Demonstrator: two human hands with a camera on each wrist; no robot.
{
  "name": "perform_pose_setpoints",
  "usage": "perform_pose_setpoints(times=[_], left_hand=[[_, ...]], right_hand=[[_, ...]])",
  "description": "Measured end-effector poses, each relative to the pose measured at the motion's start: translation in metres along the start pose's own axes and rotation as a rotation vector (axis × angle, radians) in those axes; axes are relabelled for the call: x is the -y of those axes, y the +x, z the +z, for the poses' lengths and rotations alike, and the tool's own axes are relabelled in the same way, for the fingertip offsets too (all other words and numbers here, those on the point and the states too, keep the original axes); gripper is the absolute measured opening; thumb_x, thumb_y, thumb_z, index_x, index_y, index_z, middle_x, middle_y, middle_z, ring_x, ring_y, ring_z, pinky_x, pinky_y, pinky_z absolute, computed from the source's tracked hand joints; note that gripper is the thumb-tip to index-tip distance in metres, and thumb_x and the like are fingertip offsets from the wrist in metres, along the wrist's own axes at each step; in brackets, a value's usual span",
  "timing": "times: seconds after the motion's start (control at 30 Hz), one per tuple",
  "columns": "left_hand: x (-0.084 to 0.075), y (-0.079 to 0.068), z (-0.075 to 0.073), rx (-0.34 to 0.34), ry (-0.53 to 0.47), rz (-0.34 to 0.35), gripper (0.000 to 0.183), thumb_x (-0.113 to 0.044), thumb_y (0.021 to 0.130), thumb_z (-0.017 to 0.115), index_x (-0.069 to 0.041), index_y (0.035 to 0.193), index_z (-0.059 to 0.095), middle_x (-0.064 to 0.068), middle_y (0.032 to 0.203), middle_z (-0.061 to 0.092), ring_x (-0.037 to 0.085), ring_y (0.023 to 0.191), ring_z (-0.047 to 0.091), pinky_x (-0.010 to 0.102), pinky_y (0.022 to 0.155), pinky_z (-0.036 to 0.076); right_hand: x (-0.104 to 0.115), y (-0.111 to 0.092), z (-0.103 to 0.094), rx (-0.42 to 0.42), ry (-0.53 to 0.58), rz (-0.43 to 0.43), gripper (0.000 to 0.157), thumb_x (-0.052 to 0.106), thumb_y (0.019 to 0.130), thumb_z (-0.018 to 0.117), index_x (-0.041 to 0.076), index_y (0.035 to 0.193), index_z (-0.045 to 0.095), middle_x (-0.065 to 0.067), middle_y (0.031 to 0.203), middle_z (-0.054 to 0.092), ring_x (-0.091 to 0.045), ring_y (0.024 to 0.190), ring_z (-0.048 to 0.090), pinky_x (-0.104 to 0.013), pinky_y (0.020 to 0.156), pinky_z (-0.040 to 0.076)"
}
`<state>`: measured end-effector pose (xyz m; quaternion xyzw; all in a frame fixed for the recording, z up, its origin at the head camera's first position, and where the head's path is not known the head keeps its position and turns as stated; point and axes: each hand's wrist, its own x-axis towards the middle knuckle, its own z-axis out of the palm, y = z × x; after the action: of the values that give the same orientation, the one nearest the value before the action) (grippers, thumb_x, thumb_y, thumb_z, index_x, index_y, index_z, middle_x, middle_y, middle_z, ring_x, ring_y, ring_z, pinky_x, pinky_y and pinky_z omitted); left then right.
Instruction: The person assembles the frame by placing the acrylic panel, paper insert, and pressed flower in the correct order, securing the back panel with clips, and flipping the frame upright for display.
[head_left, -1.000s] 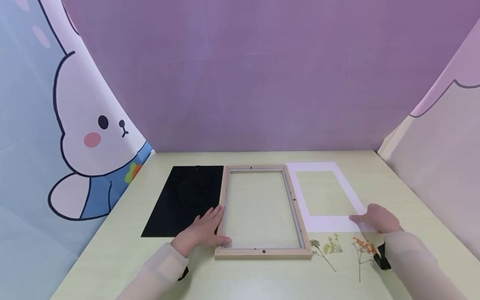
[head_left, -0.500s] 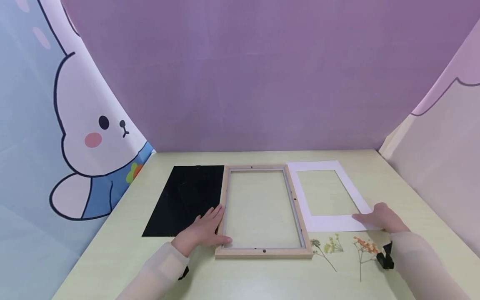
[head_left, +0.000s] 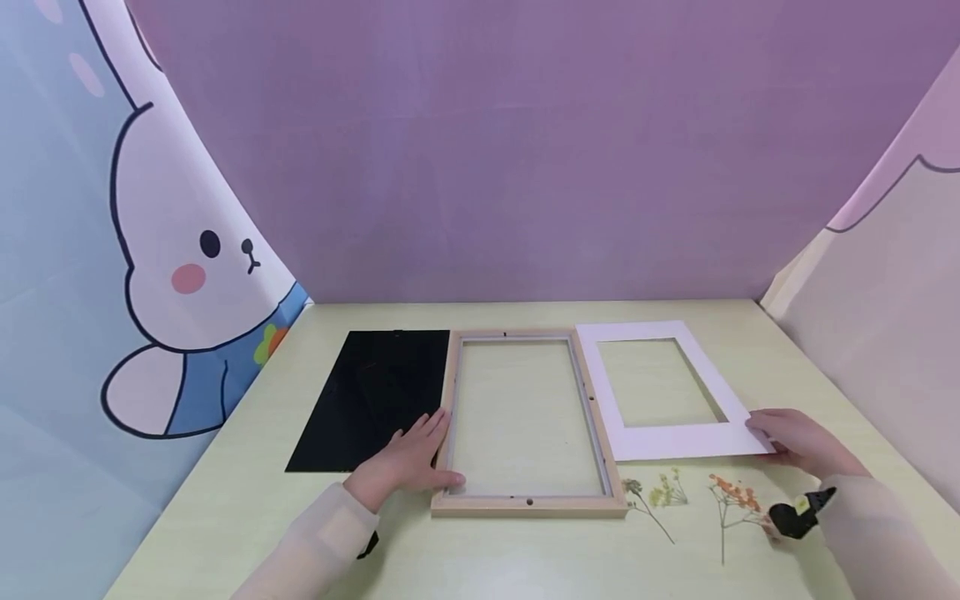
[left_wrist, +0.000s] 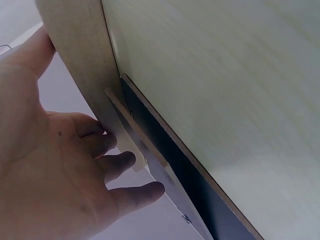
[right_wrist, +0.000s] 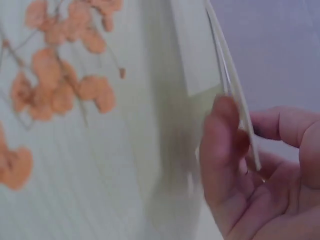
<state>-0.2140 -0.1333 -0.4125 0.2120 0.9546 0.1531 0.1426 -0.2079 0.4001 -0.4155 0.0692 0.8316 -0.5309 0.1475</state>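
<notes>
A wooden picture frame (head_left: 529, 507) lies in the middle of the table in the head view. My left hand (head_left: 405, 461) rests on its left side near the front corner, fingers spread, thumb over the inner edge. In the left wrist view, the outstretched fingers (left_wrist: 132, 195) show beside the frame's wooden side (left_wrist: 82, 55). To the frame's right is a white picture mat (head_left: 667, 442) with a rectangular window. My right hand (head_left: 806, 442) pinches its near right corner, which is lifted off the table. The right wrist view has the mat's edge (right_wrist: 235, 75) between thumb and fingers.
A black backing board (head_left: 375, 400) lies left of the frame, against its side. Pressed flowers lie in front of the mat: a dark green sprig (head_left: 633, 487), a yellow one (head_left: 666, 492) and an orange one (head_left: 735, 492). A purple cloth (head_left: 525, 150) stands behind the table.
My right hand has shifted right and changed from lying on the mat's near corner to pinching it. That corner has risen from the table. My left hand has stayed on the frame.
</notes>
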Motion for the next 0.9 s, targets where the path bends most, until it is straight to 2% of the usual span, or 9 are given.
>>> perform_pose_setpoints(times=[0.13, 0.3, 0.33, 0.4, 0.5, 0.57, 0.63, 0.73, 0.9], left_hand=[[0.001, 0.0, 0.001, -0.004, 0.003, -0.006, 0.096, -0.052, 0.079, 0.065, 0.001, 0.145, 0.02, 0.015, 0.15, 0.017, 0.035, 0.135, 0.014, 0.061, 0.101, 0.016], [0.0, 0.0, 0.0, -0.009, -0.004, -0.001, 0.095, -0.052, 0.079, 0.065, 0.001, 0.145, 0.021, 0.016, 0.15, 0.018, 0.035, 0.135, 0.015, 0.061, 0.1, 0.016], [0.0, -0.001, 0.0, -0.008, -0.005, 0.0, 0.095, -0.052, 0.079, 0.065, 0.001, 0.145, 0.021, 0.016, 0.15, 0.018, 0.035, 0.135, 0.015, 0.061, 0.1, 0.016], [-0.001, -0.001, 0.0, -0.008, -0.01, 0.001, 0.095, -0.051, 0.079, 0.065, 0.002, 0.145, 0.021, 0.016, 0.15, 0.018, 0.035, 0.135, 0.015, 0.062, 0.1, 0.016], [-0.001, -0.002, 0.0, -0.005, -0.015, 0.0, 0.096, -0.052, 0.079, 0.065, 0.001, 0.145, 0.02, 0.015, 0.15, 0.017, 0.035, 0.135, 0.014, 0.061, 0.101, 0.016], [-0.002, -0.002, 0.0, -0.005, -0.02, 0.002, 0.096, -0.052, 0.079, 0.065, 0.002, 0.145, 0.02, 0.015, 0.15, 0.017, 0.035, 0.136, 0.014, 0.061, 0.101, 0.016], [-0.002, -0.003, 0.0, -0.004, -0.021, 0.003, 0.095, -0.051, 0.079, 0.065, 0.002, 0.145, 0.02, 0.015, 0.15, 0.017, 0.035, 0.136, 0.014, 0.061, 0.101, 0.016], [-0.003, -0.003, -0.001, -0.003, -0.019, 0.002, 0.095, -0.051, 0.079, 0.065, 0.002, 0.144, 0.02, 0.016, 0.15, 0.017, 0.035, 0.135, 0.015, 0.061, 0.1, 0.016], [-0.003, -0.003, -0.001, 0.002, -0.02, -0.002, 0.095, -0.05, 0.079, 0.065, 0.002, 0.144, 0.02, 0.017, 0.15, 0.016, 0.037, 0.135, 0.014, 0.061, 0.1, 0.016]], right_hand=[[-0.005, 0.0, -0.003, 0.034, 0.106, -0.005, 0.054, 0.01, 0.094, 0.048, -0.024, 0.128, 0.025, -0.001, 0.09, 0.059, -0.014, 0.076, 0.06, -0.034, 0.07, 0.053], [-0.012, 0.002, -0.005, 0.036, 0.13, 0.007, 0.062, 0.014, 0.094, 0.051, -0.02, 0.134, 0.019, 0.001, 0.091, 0.061, -0.014, 0.077, 0.062, -0.032, 0.07, 0.053], [-0.014, 0.002, -0.006, 0.039, 0.153, 0.002, 0.061, 0.014, 0.094, 0.052, -0.02, 0.134, 0.021, 0.001, 0.091, 0.062, -0.014, 0.077, 0.063, -0.032, 0.069, 0.053], [-0.018, 0.002, -0.008, 0.058, 0.244, -0.021, 0.046, 0.012, 0.094, 0.053, -0.013, 0.131, 0.04, 0.002, 0.091, 0.062, -0.013, 0.078, 0.063, -0.03, 0.069, 0.053], [-0.024, 0.001, -0.011, 0.118, 0.441, -0.072, 0.022, 0.007, 0.094, 0.052, 0.013, 0.11, 0.065, 0.001, 0.09, 0.063, -0.012, 0.077, 0.063, -0.026, 0.067, 0.052], [-0.027, -0.001, -0.013, 0.171, 0.571, -0.112, 0.027, 0.005, 0.094, 0.051, 0.027, 0.094, 0.068, 0.0, 0.089, 0.063, -0.012, 0.076, 0.063, -0.023, 0.066, 0.052], [-0.027, -0.003, -0.013, 0.218, 0.665, -0.145, 0.031, 0.004, 0.095, 0.048, 0.027, 0.092, 0.07, -0.001, 0.088, 0.064, -0.012, 0.076, 0.063, -0.021, 0.066, 0.052], [-0.024, -0.007, -0.01, 0.236, 0.75, -0.172, 0.033, 0.003, 0.097, 0.043, 0.022, 0.094, 0.071, -0.002, 0.087, 0.064, -0.011, 0.076, 0.063, -0.02, 0.066, 0.051], [-0.011, -0.013, 0.001, 0.179, 0.814, -0.174, 0.035, 0.001, 0.097, 0.04, 0.018, 0.093, 0.071, -0.002, 0.086, 0.062, -0.012, 0.076, 0.062, -0.022, 0.066, 0.052]])
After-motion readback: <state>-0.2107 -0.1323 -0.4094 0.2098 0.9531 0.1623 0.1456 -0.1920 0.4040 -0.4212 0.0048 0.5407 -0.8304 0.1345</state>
